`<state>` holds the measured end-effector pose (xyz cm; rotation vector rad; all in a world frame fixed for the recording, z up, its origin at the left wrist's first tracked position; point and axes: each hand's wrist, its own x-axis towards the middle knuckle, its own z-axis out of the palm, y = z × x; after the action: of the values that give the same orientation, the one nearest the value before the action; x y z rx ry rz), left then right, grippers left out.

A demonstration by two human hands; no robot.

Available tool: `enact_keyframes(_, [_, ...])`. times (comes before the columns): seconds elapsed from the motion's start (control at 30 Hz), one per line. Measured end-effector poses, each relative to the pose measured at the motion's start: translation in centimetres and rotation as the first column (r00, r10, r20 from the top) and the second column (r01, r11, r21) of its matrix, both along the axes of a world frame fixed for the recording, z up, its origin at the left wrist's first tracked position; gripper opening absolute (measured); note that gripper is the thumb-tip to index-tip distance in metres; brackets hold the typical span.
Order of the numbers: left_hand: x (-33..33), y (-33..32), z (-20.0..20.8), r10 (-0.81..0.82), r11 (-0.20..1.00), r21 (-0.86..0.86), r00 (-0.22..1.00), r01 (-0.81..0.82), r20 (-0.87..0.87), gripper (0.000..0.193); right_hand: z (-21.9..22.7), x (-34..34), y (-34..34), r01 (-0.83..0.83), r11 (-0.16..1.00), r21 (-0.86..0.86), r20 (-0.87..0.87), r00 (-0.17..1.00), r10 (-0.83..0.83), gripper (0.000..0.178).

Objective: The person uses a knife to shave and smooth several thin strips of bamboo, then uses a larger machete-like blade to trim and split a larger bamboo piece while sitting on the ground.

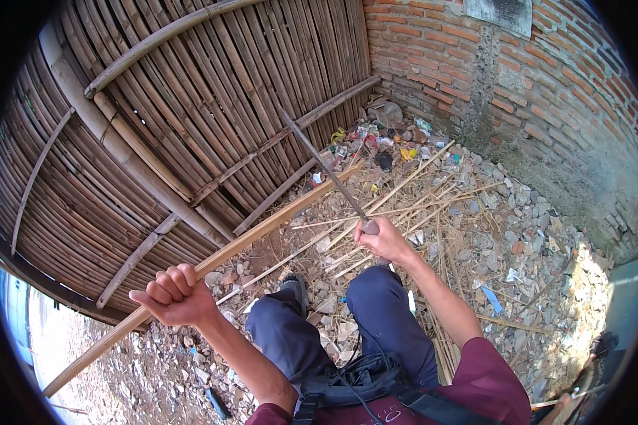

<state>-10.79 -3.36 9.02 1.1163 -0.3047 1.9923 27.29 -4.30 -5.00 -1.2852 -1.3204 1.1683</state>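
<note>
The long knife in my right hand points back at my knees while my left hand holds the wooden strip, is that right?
Not quite: in the head view, the long knife in your right hand points away from your knees, toward the slatted wall. Your left hand does hold the wooden strip.

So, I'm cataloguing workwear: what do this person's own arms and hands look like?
The left forearm and right forearm are bare below short maroon fabric sleeves with no visible markings. The left fingers and right fingers are ungloved; no watch, bracelet or cable shows on either wrist.
</note>
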Motion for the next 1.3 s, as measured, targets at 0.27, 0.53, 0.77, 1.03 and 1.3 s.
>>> enact_keyframes(0.27, [-5.4, 0.1, -2.2, -0.094, 0.989, -0.101, 0.988, 0.107, 0.120, 0.062, -1.0, 5.2, -0.7, 0.451, 0.892, 0.034, -0.302, 0.855, -0.421, 0.007])
enact_keyframes(0.53, [-7.4, 0.6, -5.3, -0.324, 0.945, -0.007, 0.940, 0.327, 0.104, 0.061, 0.6, 8.6, -5.7, 0.334, 0.943, -0.018, -0.597, 0.753, -0.278, 0.014])
enact_keyframes(0.77, [-8.7, 0.5, -6.3, -0.372, 0.922, -0.018, 0.900, 0.386, 0.228, 0.065, 1.8, 7.9, -5.8, 0.438, 0.899, 0.011, -0.449, 0.805, -0.386, 0.039])
enact_keyframes(1.03, [-9.9, 1.4, -8.7, -0.414, 0.878, -0.114, 0.858, 0.464, 0.303, 0.058, 3.0, 8.3, -6.1, 0.429, 0.902, 0.050, -0.672, 0.682, -0.288, 0.027])
enact_keyframes(1.3, [-9.0, 3.3, -11.2, -0.451, 0.742, -0.274, 0.757, 0.612, 0.472, 0.055, 2.0, 9.9, -8.2, 0.489, 0.855, 0.176, -0.727, 0.650, -0.222, 0.032])
